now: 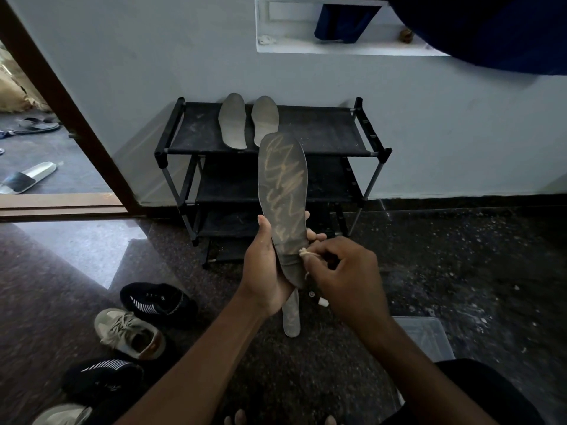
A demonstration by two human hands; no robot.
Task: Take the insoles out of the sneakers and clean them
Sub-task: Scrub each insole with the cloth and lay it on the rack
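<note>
My left hand (266, 271) grips a dark insole (283, 191) near its lower end, holding it upright with its scuffed underside facing me. My right hand (343, 277) pinches a small pale cloth (304, 252) against the insole's lower edge. A second insole (291, 317) lies on the floor below my hands, partly hidden. Two grey insoles (234, 121) (265, 119) lean against the wall on top of the black shoe rack (322, 130). On the floor at the left sit a black sneaker (156, 302), a beige sneaker (129, 332) and another black sneaker (104, 378).
A doorway with a brown frame (61, 96) opens at the left, with sandals (27, 177) outside. A clear plastic box (426, 335) stands at my right knee. Dark blue cloth (491, 35) hangs at the top right by a wall niche.
</note>
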